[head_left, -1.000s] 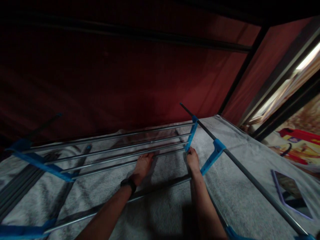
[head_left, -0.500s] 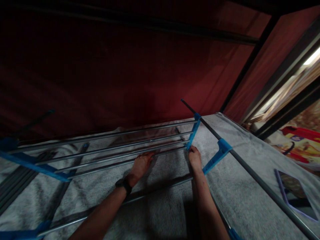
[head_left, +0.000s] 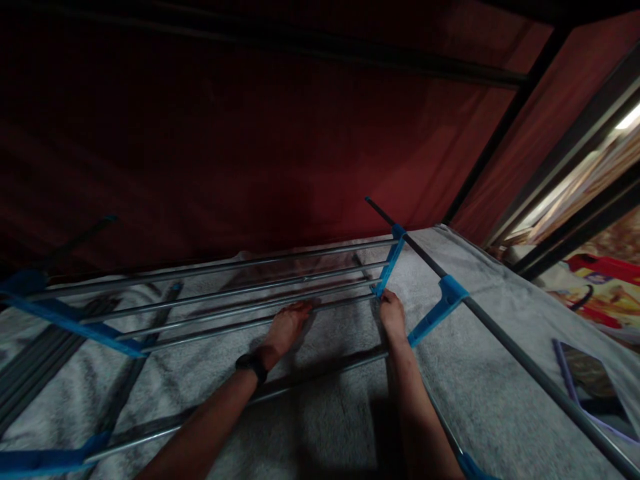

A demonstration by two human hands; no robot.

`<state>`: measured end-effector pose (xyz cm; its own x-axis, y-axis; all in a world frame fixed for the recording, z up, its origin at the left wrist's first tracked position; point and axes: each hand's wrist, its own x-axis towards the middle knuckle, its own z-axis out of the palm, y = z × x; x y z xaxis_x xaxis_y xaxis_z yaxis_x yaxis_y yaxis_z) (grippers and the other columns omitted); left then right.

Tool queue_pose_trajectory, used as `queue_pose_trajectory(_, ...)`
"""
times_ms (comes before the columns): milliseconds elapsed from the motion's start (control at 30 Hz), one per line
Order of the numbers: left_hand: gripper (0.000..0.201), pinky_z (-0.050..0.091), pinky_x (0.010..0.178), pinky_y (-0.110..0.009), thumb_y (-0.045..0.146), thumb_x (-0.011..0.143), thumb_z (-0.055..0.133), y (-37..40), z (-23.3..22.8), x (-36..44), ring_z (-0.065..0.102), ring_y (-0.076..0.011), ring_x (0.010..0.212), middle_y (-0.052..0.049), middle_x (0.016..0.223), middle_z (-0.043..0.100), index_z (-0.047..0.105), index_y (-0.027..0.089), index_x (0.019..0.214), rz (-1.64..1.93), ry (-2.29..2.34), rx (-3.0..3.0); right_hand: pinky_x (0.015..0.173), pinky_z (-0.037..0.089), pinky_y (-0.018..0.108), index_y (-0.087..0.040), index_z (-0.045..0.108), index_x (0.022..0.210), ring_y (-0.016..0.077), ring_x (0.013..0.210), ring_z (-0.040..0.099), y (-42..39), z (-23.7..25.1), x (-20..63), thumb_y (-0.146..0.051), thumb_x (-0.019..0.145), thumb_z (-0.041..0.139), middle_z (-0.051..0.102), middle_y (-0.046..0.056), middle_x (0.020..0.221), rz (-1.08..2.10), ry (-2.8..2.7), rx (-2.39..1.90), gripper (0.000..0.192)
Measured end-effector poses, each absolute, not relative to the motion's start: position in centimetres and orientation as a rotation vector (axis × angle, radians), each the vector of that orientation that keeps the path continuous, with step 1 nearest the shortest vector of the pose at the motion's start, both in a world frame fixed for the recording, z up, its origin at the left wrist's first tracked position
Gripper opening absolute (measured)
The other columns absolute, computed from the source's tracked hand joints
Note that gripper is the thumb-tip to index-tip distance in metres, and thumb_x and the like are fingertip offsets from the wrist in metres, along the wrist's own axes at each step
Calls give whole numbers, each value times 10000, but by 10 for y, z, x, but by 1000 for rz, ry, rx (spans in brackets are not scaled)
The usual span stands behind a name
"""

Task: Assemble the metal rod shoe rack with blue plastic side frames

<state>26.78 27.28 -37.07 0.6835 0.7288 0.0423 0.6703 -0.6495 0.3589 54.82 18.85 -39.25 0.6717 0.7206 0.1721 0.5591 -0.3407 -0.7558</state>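
A rack of grey metal rods joined by blue plastic brackets (head_left: 235, 293) lies across a pale grey fleece blanket (head_left: 480, 373), with a dark red fabric wall (head_left: 250, 153) behind it. At the rack's left end a long blue plastic crossbar (head_left: 70, 320) ties the rods together. Near the rack's middle, the left hand (head_left: 285, 330), with a black wristband (head_left: 251, 365) on its wrist, rests on the nearest rod with fingers curled over it. At the rack's right end, the right hand (head_left: 393, 317) is closed around the lower tip of the blue plastic end bracket (head_left: 389, 269). Right of the rack, well apart on the blanket, lies a purple-edged phone (head_left: 590, 390).
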Motion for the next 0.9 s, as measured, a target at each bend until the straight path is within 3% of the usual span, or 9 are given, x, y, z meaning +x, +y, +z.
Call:
queue_pose_trajectory(167,424,473,1004,-333,184,938,409,271,-368,269,615,-202,1130,-39,1286,635,577,266,1318,240,1154,2552,883,432,309,-171,692,1106,221,985,593,188,-390,546,-123,705,346,688,93,1024,287,-935,-2046,532)
queue_pose_trajectory(367,402,482,988,-343,225,948,412,273,-363,270,630,-213,1105,-40,1273,650,600,265,1301,226,1189,2525,832,437,306,-177,699,1085,217,903,587,187,-388,545,-112,693,346,680,77,928,278,-924,-2069,532)
queue_pose_trajectory(633,404,471,1006,-359,214,954,393,275,-365,269,623,-229,1134,-68,1283,647,613,215,1293,249,1146,2514,816,432,280,-183,713,1050,210,911,590,186,-379,544,-118,722,359,692,79,944,296,-985,-2099,487)
queue_pose_trajectory(900,417,492,935,-355,208,948,385,277,-371,269,642,-224,1064,-64,1239,664,584,245,1313,282,1098,2589,857,426,284,-140,659,1187,222,971,608,187,-375,536,-128,735,349,691,110,1043,316,-967,-2183,548)
